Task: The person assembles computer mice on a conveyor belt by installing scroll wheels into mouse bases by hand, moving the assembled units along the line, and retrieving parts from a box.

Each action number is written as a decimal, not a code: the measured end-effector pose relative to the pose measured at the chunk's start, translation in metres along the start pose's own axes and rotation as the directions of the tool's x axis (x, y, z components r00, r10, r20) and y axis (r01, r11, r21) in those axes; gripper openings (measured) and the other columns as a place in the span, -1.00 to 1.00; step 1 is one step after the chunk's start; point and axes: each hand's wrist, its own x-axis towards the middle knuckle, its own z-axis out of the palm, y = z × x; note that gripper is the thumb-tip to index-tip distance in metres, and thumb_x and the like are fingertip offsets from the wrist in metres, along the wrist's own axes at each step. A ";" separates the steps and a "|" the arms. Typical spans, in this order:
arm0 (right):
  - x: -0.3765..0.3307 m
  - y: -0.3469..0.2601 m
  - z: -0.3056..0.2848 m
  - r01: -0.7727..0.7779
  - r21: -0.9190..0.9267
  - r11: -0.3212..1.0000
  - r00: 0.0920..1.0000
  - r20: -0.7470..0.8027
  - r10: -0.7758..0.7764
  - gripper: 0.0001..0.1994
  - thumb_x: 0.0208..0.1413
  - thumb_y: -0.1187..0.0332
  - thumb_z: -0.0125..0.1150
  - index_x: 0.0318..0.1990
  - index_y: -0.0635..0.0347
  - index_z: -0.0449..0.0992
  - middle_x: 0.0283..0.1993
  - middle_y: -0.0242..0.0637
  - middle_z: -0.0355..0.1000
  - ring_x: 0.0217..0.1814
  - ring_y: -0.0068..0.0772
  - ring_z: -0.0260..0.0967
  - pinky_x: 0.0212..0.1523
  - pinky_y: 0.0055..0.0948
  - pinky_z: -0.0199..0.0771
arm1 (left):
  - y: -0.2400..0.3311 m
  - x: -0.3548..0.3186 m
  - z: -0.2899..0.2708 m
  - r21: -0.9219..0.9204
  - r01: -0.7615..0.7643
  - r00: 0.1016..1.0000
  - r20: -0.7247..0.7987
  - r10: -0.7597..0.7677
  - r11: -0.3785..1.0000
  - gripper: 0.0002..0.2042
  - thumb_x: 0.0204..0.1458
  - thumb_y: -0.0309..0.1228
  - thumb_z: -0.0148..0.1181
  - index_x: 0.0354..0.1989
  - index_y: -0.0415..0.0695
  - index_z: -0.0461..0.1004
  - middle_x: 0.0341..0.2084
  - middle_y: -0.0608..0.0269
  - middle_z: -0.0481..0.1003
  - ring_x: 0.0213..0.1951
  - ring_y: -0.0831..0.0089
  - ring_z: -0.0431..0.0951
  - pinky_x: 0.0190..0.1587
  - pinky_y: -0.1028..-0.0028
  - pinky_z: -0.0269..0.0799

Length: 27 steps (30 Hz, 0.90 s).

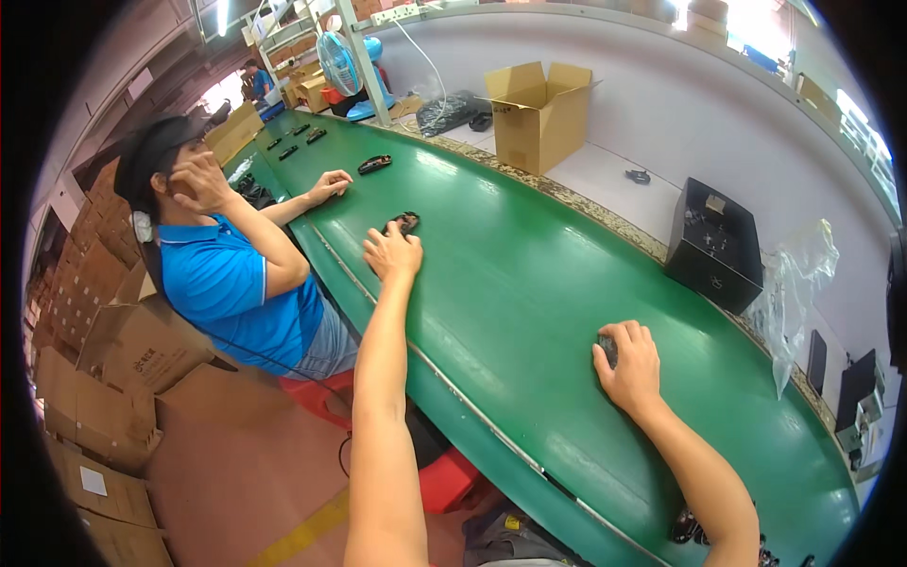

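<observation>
Head view. A long green conveyor belt (529,283) runs from the lower right toward the upper left, bending with the lens. The person's two bare forearms enter from the lower edge and reach onto the belt.

The left hand (391,253) lies near the belt's near edge, fingers curled, with the fingertips touching a small dark part (404,223) that rests on the belt just beyond them. Whether the fingers pinch the part or only rest against it cannot be told.

The right hand (627,364) lies farther right, well apart from the left hand, palm down and cupped over a second small dark object (606,348). Only a sliver of that object shows at the thumb side; the fingers are folded around it.

More dark parts (374,164) lie on the belt farther up the line, spaced apart.

At the left, a co-worker in a blue shirt (227,283) sits beside the belt on a red stool (316,392). One of the co-worker's hands (331,182) rests on the belt edge; the other is raised to the head.

Beyond the belt, a white bench (605,175) carries an open cardboard box (537,113), a black box (715,244) and a clear plastic bag (792,283). A blue fan (342,64) stands at the far end. Stacked cardboard cartons (104,359) stand on the floor at the left.
</observation>
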 end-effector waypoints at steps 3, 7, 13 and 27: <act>-0.003 0.001 0.002 0.033 -0.012 0.999 0.999 -0.038 -0.034 -0.76 0.07 0.33 0.34 -0.10 0.10 0.52 -0.10 -0.24 0.40 -0.03 -0.12 0.35 -0.05 -0.19 0.37 | 0.006 -0.045 -0.017 -0.093 -0.148 0.989 -0.007 0.148 0.985 -0.58 0.06 -0.13 0.14 0.11 0.07 0.47 0.01 -0.13 0.34 0.07 -0.11 0.37 0.07 -0.02 0.35; -0.011 0.005 0.004 0.061 -0.076 0.995 0.994 -0.084 -0.068 -0.76 0.10 0.32 0.33 -0.08 0.06 0.53 -0.10 -0.26 0.38 -0.01 -0.15 0.34 -0.07 -0.19 0.35 | 0.033 -0.124 -0.052 -0.196 -0.360 0.929 0.021 0.371 0.912 -0.49 0.04 -0.13 0.18 0.21 0.07 0.44 -0.06 -0.11 0.34 0.02 -0.09 0.38 0.03 0.02 0.36; -0.040 0.000 -0.013 0.077 -0.100 0.992 0.994 -0.065 -0.084 -0.76 0.10 0.33 0.31 -0.07 0.08 0.53 -0.08 -0.22 0.37 0.01 -0.13 0.32 -0.05 -0.17 0.35 | 0.055 -0.254 -0.137 -0.398 -0.561 0.781 0.038 0.624 0.726 -0.55 0.03 -0.10 0.28 0.10 0.05 0.51 -0.16 -0.03 0.37 -0.05 0.02 0.40 -0.03 0.08 0.34; -0.084 0.005 -0.089 -0.008 0.206 0.979 0.976 0.216 -0.037 -0.73 -0.04 0.47 0.41 -0.12 0.08 0.62 -0.06 -0.20 0.52 0.05 -0.04 0.38 0.14 -0.17 0.39 | 0.076 -0.280 -0.150 -0.804 -0.517 0.535 -0.035 0.844 0.294 -0.73 -0.03 -0.43 0.29 -0.10 -0.08 0.61 -0.19 0.05 0.51 -0.13 0.06 0.51 0.02 0.19 0.45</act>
